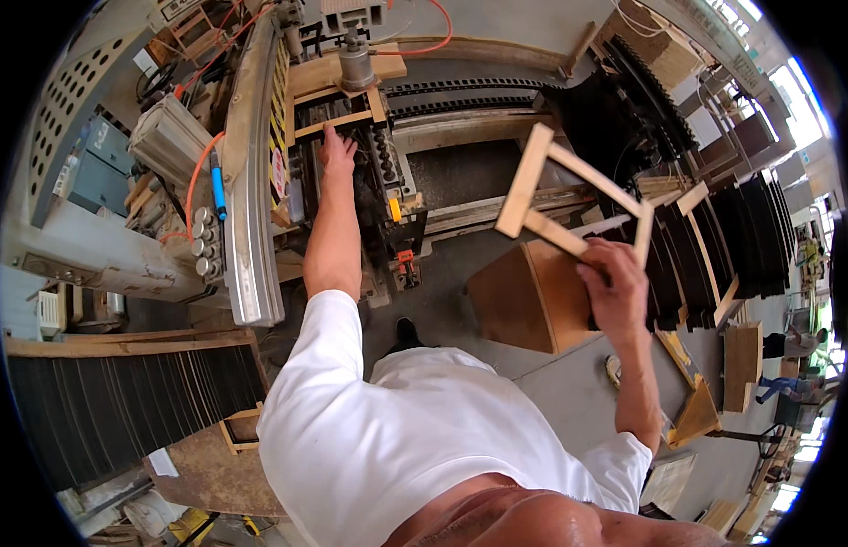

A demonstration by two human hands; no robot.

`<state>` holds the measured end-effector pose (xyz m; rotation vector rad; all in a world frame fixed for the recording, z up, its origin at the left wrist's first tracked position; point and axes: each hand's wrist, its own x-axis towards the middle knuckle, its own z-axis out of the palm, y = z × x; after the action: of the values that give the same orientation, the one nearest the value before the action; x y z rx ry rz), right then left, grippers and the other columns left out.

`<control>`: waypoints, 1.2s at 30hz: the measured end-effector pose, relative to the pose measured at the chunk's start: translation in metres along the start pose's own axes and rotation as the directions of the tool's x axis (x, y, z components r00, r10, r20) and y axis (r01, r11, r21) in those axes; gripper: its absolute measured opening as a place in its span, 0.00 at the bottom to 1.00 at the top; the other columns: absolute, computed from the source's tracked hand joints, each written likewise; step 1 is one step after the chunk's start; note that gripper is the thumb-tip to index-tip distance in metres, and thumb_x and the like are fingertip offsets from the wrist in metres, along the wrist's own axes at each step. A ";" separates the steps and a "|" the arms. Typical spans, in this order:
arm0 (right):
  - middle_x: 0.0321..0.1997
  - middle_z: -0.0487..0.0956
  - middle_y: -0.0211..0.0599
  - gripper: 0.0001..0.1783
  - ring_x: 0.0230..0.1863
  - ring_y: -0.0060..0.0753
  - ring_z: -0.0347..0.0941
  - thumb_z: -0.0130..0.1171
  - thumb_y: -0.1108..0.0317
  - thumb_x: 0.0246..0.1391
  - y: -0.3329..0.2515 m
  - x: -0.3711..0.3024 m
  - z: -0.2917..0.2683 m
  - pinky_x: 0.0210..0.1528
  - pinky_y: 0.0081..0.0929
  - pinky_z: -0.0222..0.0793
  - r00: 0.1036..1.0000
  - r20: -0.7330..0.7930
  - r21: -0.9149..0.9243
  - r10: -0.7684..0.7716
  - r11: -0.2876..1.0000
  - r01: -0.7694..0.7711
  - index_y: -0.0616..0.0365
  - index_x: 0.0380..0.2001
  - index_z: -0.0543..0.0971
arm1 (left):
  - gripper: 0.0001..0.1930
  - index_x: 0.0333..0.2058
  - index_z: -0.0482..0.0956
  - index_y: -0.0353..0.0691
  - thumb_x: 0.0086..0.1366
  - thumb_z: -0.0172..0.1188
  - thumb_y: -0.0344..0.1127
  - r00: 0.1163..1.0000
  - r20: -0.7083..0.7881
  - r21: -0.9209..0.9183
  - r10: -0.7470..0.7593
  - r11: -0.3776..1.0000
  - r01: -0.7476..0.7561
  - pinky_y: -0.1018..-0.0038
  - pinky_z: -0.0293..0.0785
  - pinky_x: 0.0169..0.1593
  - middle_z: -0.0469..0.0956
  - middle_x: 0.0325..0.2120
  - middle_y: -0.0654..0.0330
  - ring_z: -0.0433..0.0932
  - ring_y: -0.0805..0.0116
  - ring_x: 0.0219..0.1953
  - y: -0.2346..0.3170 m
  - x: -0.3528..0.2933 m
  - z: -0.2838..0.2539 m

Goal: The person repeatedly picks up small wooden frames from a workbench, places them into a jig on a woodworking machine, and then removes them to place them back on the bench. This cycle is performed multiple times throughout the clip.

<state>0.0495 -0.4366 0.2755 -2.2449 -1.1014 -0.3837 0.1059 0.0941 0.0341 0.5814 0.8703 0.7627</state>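
The right hand [618, 284] is closed on a wooden frame [526, 182], holding it in the air. Well apart, the left hand [337, 157], loosely spread, is at a second wooden frame [358, 118] on the machine [385, 157]; whether it touches, I cannot tell.

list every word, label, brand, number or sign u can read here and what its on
Red-and-white label by the striped tape: too blurred to read reliably.
Blue-grey box: pale marking, too small.
Pale sign, top left: dark characters, too small.
Wooden frame in the right hand: none visible.
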 end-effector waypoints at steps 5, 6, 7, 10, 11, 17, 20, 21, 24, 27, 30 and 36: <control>0.37 0.81 0.33 0.11 0.42 0.41 0.74 0.66 0.75 0.43 -0.006 0.040 0.080 0.45 0.36 0.71 0.990 0.114 0.057 -0.080 0.996 0.074 0.57 0.33 0.78 | 0.35 0.65 0.48 0.32 0.68 0.56 0.39 0.999 -0.001 -0.227 0.050 0.973 -0.049 0.56 0.79 0.54 0.60 0.59 0.42 0.67 0.42 0.58 -0.004 0.030 -0.005; 0.36 0.81 0.33 0.10 0.41 0.41 0.74 0.65 0.75 0.44 -0.002 0.049 0.098 0.45 0.36 0.70 0.985 0.126 0.058 -0.114 0.993 0.108 0.56 0.33 0.78 | 0.34 0.64 0.48 0.32 0.68 0.57 0.36 1.000 0.006 -0.238 0.005 0.971 -0.004 0.55 0.81 0.52 0.61 0.58 0.41 0.67 0.41 0.58 -0.006 0.023 -0.005; 0.34 0.80 0.32 0.10 0.40 0.41 0.74 0.65 0.74 0.44 -0.001 0.060 0.116 0.44 0.36 0.70 0.978 0.138 0.063 -0.157 0.987 0.149 0.56 0.32 0.78 | 0.32 0.62 0.51 0.31 0.68 0.57 0.36 1.000 0.006 -0.235 0.015 0.972 -0.013 0.55 0.81 0.52 0.62 0.57 0.42 0.69 0.42 0.56 -0.011 0.016 -0.014; 0.32 0.79 0.32 0.09 0.39 0.42 0.73 0.63 0.72 0.45 -0.008 0.103 0.171 0.43 0.36 0.69 0.945 0.149 0.152 -0.290 0.951 0.268 0.54 0.32 0.77 | 0.26 0.57 0.60 0.29 0.68 0.57 0.39 0.998 0.067 -0.259 0.013 0.966 0.005 0.57 0.80 0.51 0.66 0.53 0.43 0.72 0.48 0.52 -0.028 -0.011 -0.035; 0.31 0.79 0.32 0.08 0.39 0.42 0.73 0.63 0.72 0.46 -0.012 0.115 0.189 0.44 0.37 0.68 0.932 0.162 0.168 -0.324 0.940 0.297 0.54 0.32 0.77 | 0.24 0.56 0.62 0.29 0.69 0.56 0.40 0.993 0.118 -0.281 -0.015 0.958 0.048 0.58 0.80 0.50 0.67 0.51 0.44 0.73 0.50 0.51 -0.032 -0.025 -0.045; 0.32 0.80 0.35 0.08 0.39 0.44 0.73 0.63 0.68 0.46 -0.032 0.182 0.315 0.45 0.39 0.67 0.822 0.145 0.248 -0.551 0.824 0.509 0.54 0.31 0.77 | 0.13 0.44 0.71 0.40 0.61 0.52 0.21 0.937 0.348 -0.356 0.014 0.927 0.118 0.64 0.75 0.54 0.77 0.38 0.60 0.78 0.61 0.43 -0.044 -0.095 -0.083; 0.32 0.80 0.36 0.12 0.40 0.45 0.73 0.64 0.68 0.45 -0.034 0.196 0.355 0.45 0.40 0.66 0.771 0.191 0.310 -0.607 0.783 0.540 0.54 0.33 0.75 | 0.18 0.49 0.70 0.37 0.60 0.48 0.20 0.904 0.420 -0.313 0.074 0.947 0.068 0.60 0.68 0.58 0.75 0.44 0.55 0.74 0.59 0.49 -0.043 -0.101 -0.086; 0.32 0.80 0.37 0.13 0.40 0.46 0.73 0.65 0.67 0.44 -0.035 0.197 0.361 0.45 0.40 0.66 0.766 0.208 0.321 -0.608 0.782 0.534 0.54 0.34 0.74 | 0.18 0.49 0.70 0.37 0.59 0.48 0.20 0.898 0.435 -0.320 0.074 0.944 0.077 0.61 0.68 0.58 0.75 0.44 0.55 0.74 0.59 0.49 -0.042 -0.101 -0.086; 0.32 0.80 0.40 0.17 0.41 0.48 0.74 0.66 0.67 0.43 -0.030 0.202 0.374 0.46 0.41 0.65 0.751 0.293 0.339 -0.592 0.799 0.497 0.55 0.36 0.72 | 0.15 0.49 0.71 0.37 0.63 0.50 0.23 0.906 0.413 -0.358 0.097 0.932 0.064 0.60 0.69 0.57 0.76 0.43 0.56 0.74 0.60 0.49 -0.041 -0.102 -0.083; 0.32 0.80 0.43 0.18 0.41 0.52 0.74 0.66 0.68 0.43 -0.022 0.210 0.379 0.46 0.43 0.65 0.732 0.328 0.393 -0.597 0.791 0.469 0.56 0.37 0.71 | 0.11 0.48 0.70 0.38 0.67 0.50 0.27 0.932 0.353 -0.433 0.087 0.898 0.080 0.61 0.69 0.57 0.75 0.44 0.56 0.74 0.60 0.49 -0.043 -0.107 -0.076; 0.32 0.80 0.44 0.18 0.41 0.52 0.75 0.66 0.68 0.43 -0.026 0.218 0.380 0.46 0.44 0.67 0.715 0.333 0.465 -0.614 0.767 0.443 0.57 0.37 0.71 | 0.10 0.49 0.69 0.38 0.71 0.48 0.30 0.958 0.237 -0.392 0.162 0.918 -0.059 0.60 0.70 0.58 0.74 0.46 0.56 0.74 0.61 0.50 -0.043 -0.108 -0.071; 0.32 0.79 0.47 0.17 0.40 0.53 0.76 0.68 0.69 0.44 -0.036 0.221 0.364 0.44 0.42 0.71 0.713 0.435 0.531 -0.550 0.796 0.291 0.60 0.36 0.74 | 0.13 0.54 0.66 0.38 0.72 0.44 0.27 0.981 0.138 -0.321 0.137 0.943 -0.086 0.56 0.67 0.63 0.71 0.51 0.54 0.72 0.58 0.54 -0.045 -0.127 -0.086</control>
<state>0.1552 -0.0541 0.1162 -1.7058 -1.8407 0.3782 -0.0042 -0.0201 0.0145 0.4031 0.5567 0.9248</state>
